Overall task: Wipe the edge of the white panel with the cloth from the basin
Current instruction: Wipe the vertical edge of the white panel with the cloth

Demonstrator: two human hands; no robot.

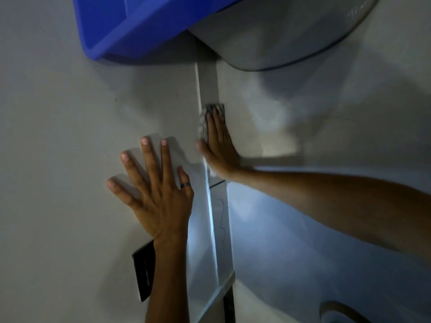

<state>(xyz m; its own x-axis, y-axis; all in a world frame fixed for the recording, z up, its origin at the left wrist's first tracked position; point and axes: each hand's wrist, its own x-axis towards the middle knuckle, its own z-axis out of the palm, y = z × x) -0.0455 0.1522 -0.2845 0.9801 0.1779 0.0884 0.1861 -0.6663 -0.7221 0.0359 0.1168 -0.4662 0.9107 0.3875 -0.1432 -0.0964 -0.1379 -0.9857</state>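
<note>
A white panel (70, 117) fills the left of the head view, and its narrow edge (208, 87) runs from the top centre downward. My left hand (155, 187) lies flat on the panel face with fingers spread and a ring on one finger. My right hand (218, 145) presses a patterned grey cloth (203, 122) flat against the edge, fingers pointing up. The cloth shows beyond my fingertips and beside my thumb. A blue basin (140, 26) sits above, at the top left.
A large pale rounded container (279, 38) sits beside the blue basin at the top right. A dark flat object (143, 273) lies under my left forearm. A curved rim (338, 311) shows at the bottom right. The scene is dim.
</note>
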